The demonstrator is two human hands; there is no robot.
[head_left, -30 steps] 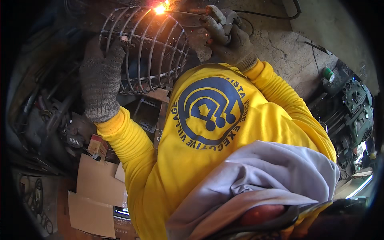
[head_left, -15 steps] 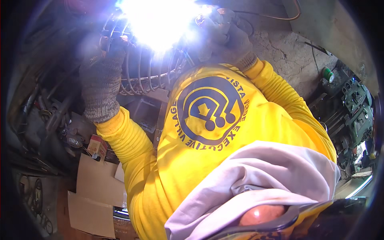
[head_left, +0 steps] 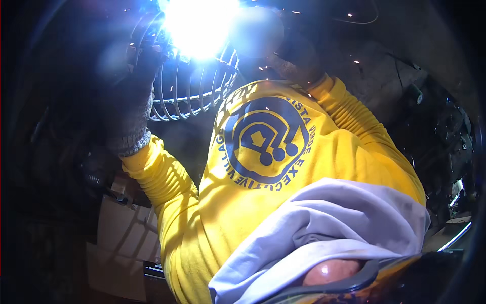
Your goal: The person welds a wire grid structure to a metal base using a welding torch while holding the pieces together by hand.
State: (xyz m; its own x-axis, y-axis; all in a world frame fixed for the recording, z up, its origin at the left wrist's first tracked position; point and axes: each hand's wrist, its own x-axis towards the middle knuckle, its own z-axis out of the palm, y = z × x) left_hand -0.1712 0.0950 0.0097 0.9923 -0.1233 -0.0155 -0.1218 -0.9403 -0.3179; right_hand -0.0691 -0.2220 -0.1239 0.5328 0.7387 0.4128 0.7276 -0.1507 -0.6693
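Observation:
A blinding welding arc (head_left: 200, 25) burns at the top of the head view and hides whatever lies behind it. Below it curves a rounded wire cage (head_left: 190, 99) of bent metal rods. My left hand (head_left: 134, 83), in a grey knitted glove, is closed at the cage's left side, its fingers mostly in shadow. To the right of the arc my right hand (head_left: 296, 66), also gloved, is very dark and partly veiled by glare. It seems closed, but what it holds is hidden. Small sparks fly around it.
Cardboard pieces (head_left: 121, 228) lie at lower left. Dark machinery (head_left: 445, 137) stands on the right, with a green cylindrical item (head_left: 415, 95) near it. A thin cable (head_left: 372, 20) loops at the upper right. Much of the surroundings is in deep shadow.
The surroundings have gone much darker around the arc, and more sparks show. The glare has shifted slightly right, covering more of my right hand. Both arms stay nearly in place.

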